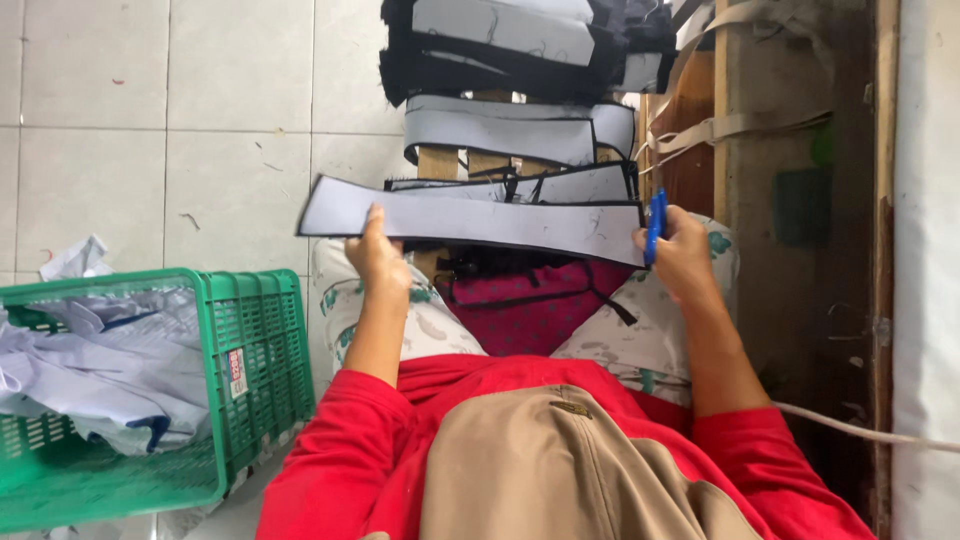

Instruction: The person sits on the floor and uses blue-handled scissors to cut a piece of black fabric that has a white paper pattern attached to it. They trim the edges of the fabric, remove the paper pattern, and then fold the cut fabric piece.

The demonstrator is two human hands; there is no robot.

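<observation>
1. Left hand: closed on the lower edge of a long grey fabric strip, thumb on the front face, near the strip's left end. Forearm bare, red sleeve pushed up to the elbow.
2. Right hand: clamped on a small blue tool, held upright at the strip's right end. Exact kind of tool too small to tell. Whether the tool's tip touches the fabric cannot be told.
3. The 2 hands sit well apart, 1 at each end of the strip, which is stretched flat between them above the lap, its dark edge showing along the border.
4. Directly behind the strip: a stack of similar grey and black pieces draped over a wooden frame, running away from the person.
5. Below the hands: knees in pale patterned cloth, with a dark red patterned fabric lying between them.
6. To the person's left: green plastic basket on the white tiled floor, holding crumpled white and pale blue cloth.
7. To the right: a wooden post with beige straps hanging across it.
</observation>
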